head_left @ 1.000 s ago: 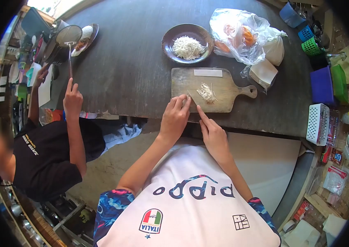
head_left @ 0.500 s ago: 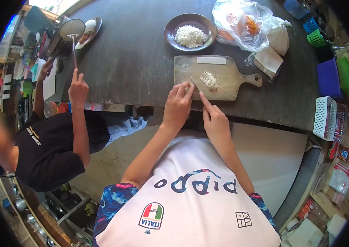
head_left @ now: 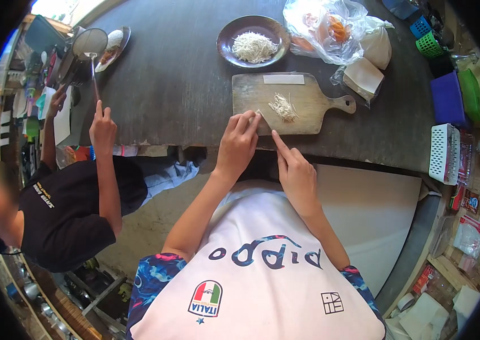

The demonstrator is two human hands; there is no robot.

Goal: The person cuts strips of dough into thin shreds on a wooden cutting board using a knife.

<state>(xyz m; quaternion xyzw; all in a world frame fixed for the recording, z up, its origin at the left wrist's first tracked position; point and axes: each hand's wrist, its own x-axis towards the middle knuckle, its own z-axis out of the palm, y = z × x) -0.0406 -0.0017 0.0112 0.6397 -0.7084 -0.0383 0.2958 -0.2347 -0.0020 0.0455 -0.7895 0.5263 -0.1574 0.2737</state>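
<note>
My left hand (head_left: 239,139) is closed at the near left edge of the wooden cutting board (head_left: 245,102), a small pale piece (head_left: 258,112) at its fingertips, too small to name. In my right hand (head_left: 296,173) is a knife (head_left: 266,121), the index finger stretched along it and the thin blade pointing toward the left fingertips. The knife's handle is hidden in the palm. A small pile of pale thin shreds (head_left: 283,108) lies mid-board, with a white flat strip (head_left: 283,79) along the far edge. Behind the board, a dark round plate (head_left: 224,42) holds more white shreds (head_left: 254,47).
Right of the plate are a clear plastic bag (head_left: 325,34) with orange contents and a wrapped white block (head_left: 363,76). At left, another person (head_left: 70,209) holds a long-handled strainer (head_left: 90,42) near an oval dish (head_left: 116,48). Baskets (head_left: 444,154) line the right side.
The whole view has shifted slightly, so the board and plate appear a little farther left and up. Both hands stay at the board's near edge with the knife between them.
</note>
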